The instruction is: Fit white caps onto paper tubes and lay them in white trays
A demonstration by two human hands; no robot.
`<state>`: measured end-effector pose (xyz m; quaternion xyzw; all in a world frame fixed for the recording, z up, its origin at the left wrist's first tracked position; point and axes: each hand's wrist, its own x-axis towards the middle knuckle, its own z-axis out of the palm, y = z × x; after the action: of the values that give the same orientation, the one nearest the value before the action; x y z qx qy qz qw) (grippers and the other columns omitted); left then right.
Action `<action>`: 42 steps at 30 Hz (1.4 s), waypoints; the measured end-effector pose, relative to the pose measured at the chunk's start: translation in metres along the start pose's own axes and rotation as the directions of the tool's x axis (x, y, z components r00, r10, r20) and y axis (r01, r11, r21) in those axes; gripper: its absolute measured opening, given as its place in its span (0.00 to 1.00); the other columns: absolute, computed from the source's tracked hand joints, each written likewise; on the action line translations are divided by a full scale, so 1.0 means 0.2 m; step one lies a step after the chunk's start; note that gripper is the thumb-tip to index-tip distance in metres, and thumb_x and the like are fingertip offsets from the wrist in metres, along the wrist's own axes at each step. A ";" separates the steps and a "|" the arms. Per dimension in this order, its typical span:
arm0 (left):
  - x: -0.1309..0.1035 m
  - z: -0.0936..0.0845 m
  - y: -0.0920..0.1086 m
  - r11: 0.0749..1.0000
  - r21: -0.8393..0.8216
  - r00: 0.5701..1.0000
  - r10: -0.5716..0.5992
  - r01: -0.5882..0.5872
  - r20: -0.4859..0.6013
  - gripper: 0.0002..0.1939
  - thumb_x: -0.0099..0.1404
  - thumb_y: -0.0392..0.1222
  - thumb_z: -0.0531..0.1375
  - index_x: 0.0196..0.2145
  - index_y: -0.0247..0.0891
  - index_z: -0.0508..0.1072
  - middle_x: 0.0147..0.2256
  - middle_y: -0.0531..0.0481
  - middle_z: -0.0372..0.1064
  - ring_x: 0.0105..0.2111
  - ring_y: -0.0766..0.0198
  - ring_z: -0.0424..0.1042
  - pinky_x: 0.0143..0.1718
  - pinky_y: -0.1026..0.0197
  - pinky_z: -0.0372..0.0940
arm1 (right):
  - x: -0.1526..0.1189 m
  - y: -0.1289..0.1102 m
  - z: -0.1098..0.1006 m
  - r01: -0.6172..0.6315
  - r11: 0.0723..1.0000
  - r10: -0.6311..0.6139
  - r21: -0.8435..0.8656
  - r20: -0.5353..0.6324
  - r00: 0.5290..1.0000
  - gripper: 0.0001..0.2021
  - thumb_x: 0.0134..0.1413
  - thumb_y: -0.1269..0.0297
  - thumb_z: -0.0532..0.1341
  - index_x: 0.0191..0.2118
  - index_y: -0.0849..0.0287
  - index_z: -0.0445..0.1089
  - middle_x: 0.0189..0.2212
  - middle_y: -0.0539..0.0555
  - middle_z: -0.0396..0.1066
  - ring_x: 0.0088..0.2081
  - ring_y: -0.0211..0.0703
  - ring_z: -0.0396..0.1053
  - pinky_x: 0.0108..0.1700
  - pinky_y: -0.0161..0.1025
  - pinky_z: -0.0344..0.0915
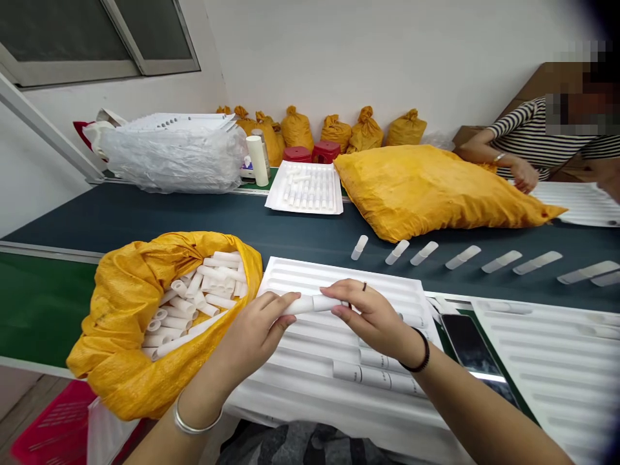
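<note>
together both hands (pixel 310 316) pinch a smooth white tube (pixel 312 303).

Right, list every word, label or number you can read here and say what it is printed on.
No text can be read.
white tube held between left hand and right hand: no print shows.
tubes lying in the ribbed white tray: small dark marks, too blurred to read.
phone: screen dark.
yellow sack and conveyor belt: no lettering visible.
</note>
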<state>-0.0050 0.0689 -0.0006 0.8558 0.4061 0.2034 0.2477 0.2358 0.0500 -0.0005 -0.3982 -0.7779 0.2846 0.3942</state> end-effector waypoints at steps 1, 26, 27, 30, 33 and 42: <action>0.00 -0.01 0.00 1.000 0.010 1.000 0.002 -0.002 0.012 0.18 0.69 0.44 0.49 0.55 0.42 0.64 0.38 0.47 0.68 0.39 0.60 0.68 0.42 0.58 0.64 | 0.00 0.00 0.00 0.069 0.997 -0.068 -0.045 0.028 0.997 0.17 0.61 0.71 0.55 0.55 0.55 0.65 0.45 0.58 0.67 0.48 0.44 0.66 0.50 0.44 0.66; -0.04 0.04 0.00 0.890 0.342 0.893 0.390 -0.303 -0.223 0.21 0.64 0.31 0.57 0.54 0.32 0.62 0.38 0.43 0.69 0.37 0.58 0.66 0.39 0.54 0.66 | 0.04 -0.03 0.03 -0.552 0.754 0.482 0.356 0.270 0.833 0.16 0.60 0.54 0.54 0.41 0.62 0.69 0.23 0.50 0.65 0.25 0.34 0.62 0.27 0.32 0.61; -0.03 0.04 0.00 0.880 0.360 0.892 0.400 -0.309 -0.212 0.21 0.63 0.31 0.57 0.54 0.32 0.61 0.37 0.43 0.69 0.36 0.58 0.66 0.38 0.54 0.66 | 0.05 -0.04 0.04 -0.579 0.720 0.500 0.383 0.292 0.815 0.16 0.60 0.53 0.55 0.41 0.63 0.69 0.23 0.49 0.65 0.24 0.34 0.61 0.26 0.31 0.60; -0.03 0.07 0.01 0.879 0.368 0.890 0.399 -0.303 -0.222 0.21 0.64 0.30 0.57 0.54 0.30 0.61 0.36 0.43 0.69 0.36 0.58 0.67 0.37 0.54 0.67 | 0.06 -0.05 0.06 -0.591 0.686 0.511 0.424 0.297 0.807 0.16 0.59 0.53 0.55 0.38 0.63 0.69 0.22 0.49 0.64 0.23 0.33 0.60 0.26 0.31 0.59; -0.05 0.09 0.00 0.901 0.322 0.900 0.372 -0.291 -0.228 0.20 0.64 0.31 0.56 0.54 0.31 0.61 0.36 0.43 0.69 0.37 0.58 0.67 0.38 0.55 0.67 | 0.05 -0.07 0.09 -0.576 0.711 0.487 0.403 0.309 0.817 0.16 0.61 0.53 0.53 0.38 0.62 0.69 0.23 0.49 0.64 0.24 0.34 0.61 0.27 0.32 0.60; -0.04 -0.08 -0.29 0.870 0.475 0.991 -0.115 0.136 -0.072 0.20 0.67 0.45 0.51 0.53 0.34 0.66 0.49 0.37 0.65 0.49 0.50 0.64 0.51 0.47 0.61 | 0.26 0.29 0.08 -0.393 0.742 0.499 -0.543 0.056 0.865 0.12 0.56 0.63 0.60 0.45 0.61 0.71 0.39 0.58 0.71 0.42 0.45 0.67 0.46 0.38 0.61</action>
<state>-0.0536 0.0989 -0.0235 0.8578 0.5035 0.0980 0.0328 0.2263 0.1210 -0.0323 -0.6332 -0.7414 0.1906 0.1139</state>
